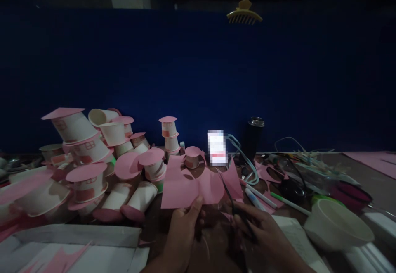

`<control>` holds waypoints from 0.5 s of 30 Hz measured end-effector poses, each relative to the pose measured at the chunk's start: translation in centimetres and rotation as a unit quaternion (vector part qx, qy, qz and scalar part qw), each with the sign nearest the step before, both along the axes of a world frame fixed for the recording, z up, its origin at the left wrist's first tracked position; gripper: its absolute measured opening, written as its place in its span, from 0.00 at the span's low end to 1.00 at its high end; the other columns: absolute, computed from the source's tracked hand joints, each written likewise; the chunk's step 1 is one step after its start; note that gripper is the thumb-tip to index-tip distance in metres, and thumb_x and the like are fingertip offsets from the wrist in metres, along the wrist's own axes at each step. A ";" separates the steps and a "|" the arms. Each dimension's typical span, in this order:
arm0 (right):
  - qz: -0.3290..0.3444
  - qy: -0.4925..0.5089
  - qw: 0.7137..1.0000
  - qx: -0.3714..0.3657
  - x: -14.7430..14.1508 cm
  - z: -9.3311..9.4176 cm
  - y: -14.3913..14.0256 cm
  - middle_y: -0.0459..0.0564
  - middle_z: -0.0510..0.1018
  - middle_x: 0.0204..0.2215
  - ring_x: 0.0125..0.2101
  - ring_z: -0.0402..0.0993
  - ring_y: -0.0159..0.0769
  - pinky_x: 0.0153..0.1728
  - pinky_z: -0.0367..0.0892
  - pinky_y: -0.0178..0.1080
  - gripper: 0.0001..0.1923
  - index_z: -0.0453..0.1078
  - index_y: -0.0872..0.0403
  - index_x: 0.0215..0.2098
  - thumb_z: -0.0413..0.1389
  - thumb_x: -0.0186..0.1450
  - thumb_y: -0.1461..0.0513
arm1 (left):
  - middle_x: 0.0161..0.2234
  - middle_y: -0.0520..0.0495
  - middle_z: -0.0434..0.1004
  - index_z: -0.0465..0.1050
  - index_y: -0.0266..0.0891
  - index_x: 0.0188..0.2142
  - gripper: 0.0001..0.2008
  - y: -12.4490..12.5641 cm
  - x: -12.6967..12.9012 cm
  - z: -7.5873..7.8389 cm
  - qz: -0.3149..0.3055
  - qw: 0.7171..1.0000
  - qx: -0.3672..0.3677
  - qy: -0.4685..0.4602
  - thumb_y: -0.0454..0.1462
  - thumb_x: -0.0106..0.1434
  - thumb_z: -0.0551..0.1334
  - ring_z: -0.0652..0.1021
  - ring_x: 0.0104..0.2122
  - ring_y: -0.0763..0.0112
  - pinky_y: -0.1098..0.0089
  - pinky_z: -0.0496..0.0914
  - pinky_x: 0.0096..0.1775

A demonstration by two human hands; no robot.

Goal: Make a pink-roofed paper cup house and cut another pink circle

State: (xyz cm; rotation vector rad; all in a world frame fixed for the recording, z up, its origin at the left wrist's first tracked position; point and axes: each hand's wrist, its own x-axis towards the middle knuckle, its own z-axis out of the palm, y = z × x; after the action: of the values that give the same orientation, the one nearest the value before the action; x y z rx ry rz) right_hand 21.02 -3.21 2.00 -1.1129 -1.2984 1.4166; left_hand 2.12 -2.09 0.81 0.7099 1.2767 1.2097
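My left hand (185,225) pinches the lower edge of a pink paper sheet (182,188), thumb on top. The sheet has curved cut-outs along its far side. My right hand (261,227) is closed around the handles of dark scissors (228,188), whose blades lie at the right part of the sheet. Whether the blades are parted is hard to see in the dim light. Just beyond the sheet stands a small paper cup with a pink paper disc (192,152) on top.
Paper cups with pink roofs (86,178) crowd the left, behind a white box (80,236). A lit phone (217,147) and dark bottle (253,138) stand at the back. On the right are markers (255,200), cables and a white bowl (338,225).
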 end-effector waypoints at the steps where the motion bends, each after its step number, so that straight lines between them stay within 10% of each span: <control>1: 0.000 -0.009 1.000 0.010 0.1 0.2 0.0 0.44 0.75 0.22 0.25 0.71 0.32 0.27 0.68 0.31 0.16 0.78 0.49 0.45 0.64 0.58 0.56 | 0.18 0.49 0.71 0.73 0.32 0.21 0.28 0.0 0.0 0.0 -0.002 1.000 -0.001 0.007 0.58 0.44 0.68 0.69 0.18 0.75 0.75 0.59 0.22; 15: -0.012 -0.072 0.997 0.041 0.5 0.8 0.1 0.47 0.79 0.26 0.33 0.73 0.40 0.37 0.70 0.38 0.14 0.81 0.51 0.38 0.63 0.57 0.53 | 0.17 0.49 0.70 0.73 0.32 0.21 0.29 0.5 -0.7 -0.2 -0.005 0.999 0.015 0.042 0.59 0.45 0.67 0.68 0.18 0.73 0.74 0.61 0.22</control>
State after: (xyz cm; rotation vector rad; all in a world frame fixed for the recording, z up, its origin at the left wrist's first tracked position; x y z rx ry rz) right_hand 21.52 -3.11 2.76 -1.1887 -1.4267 1.2740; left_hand 1.45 -1.55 0.62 0.7948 1.3253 1.2034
